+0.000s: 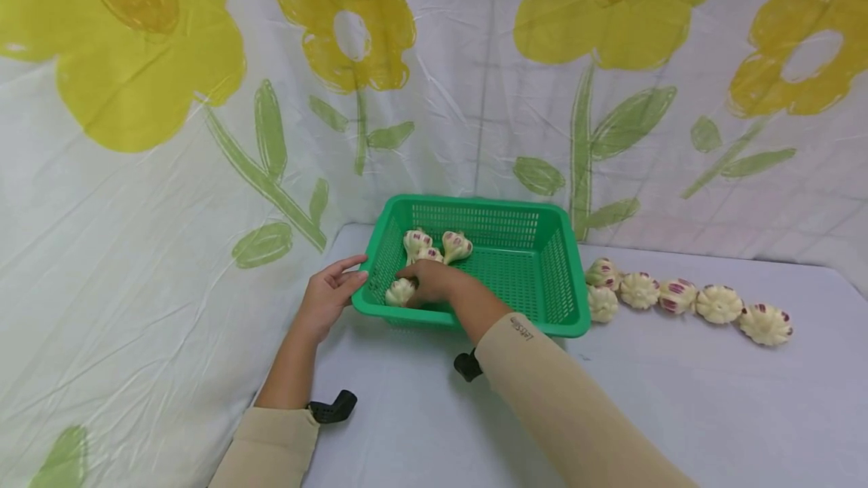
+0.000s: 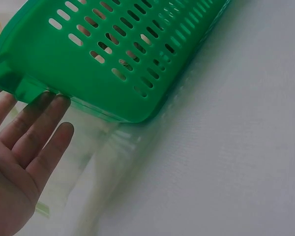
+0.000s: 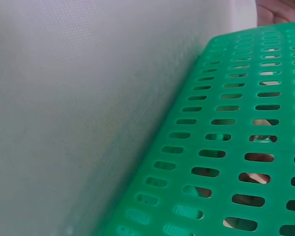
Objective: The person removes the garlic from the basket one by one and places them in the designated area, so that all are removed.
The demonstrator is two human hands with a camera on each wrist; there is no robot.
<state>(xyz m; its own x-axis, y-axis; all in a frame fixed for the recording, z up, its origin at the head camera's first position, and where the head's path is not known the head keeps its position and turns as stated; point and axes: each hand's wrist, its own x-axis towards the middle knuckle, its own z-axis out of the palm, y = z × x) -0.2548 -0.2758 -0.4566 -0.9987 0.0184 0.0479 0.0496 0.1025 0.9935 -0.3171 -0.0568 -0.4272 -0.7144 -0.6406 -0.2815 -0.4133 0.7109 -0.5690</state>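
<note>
A green plastic basket [image 1: 529,221] with slotted walls stands on the table. At its left end my left hand [image 1: 330,294] touches the rim, and the left wrist view shows fairly straight fingers [image 2: 39,132] against the outer wall beneath the lip. My right hand [image 1: 437,282] reaches down inside the basket over the front wall. It holds a garlic bulb [image 1: 398,293] near the front left corner, by the stem side. Just behind lie more garlic bulbs, one at the left wall [image 1: 417,239] and one to its right [image 1: 457,246]. In the right wrist view the slotted wall [image 3: 221,147] hides most of that hand.
Right of the basket, several garlic bulbs [image 1: 676,296] lie in a row on the pale table [image 1: 678,398]. One more bulb [image 1: 602,304] sits close by the basket's right wall. A white curtain [image 1: 447,119] with painted yellow flowers hangs behind and at the left.
</note>
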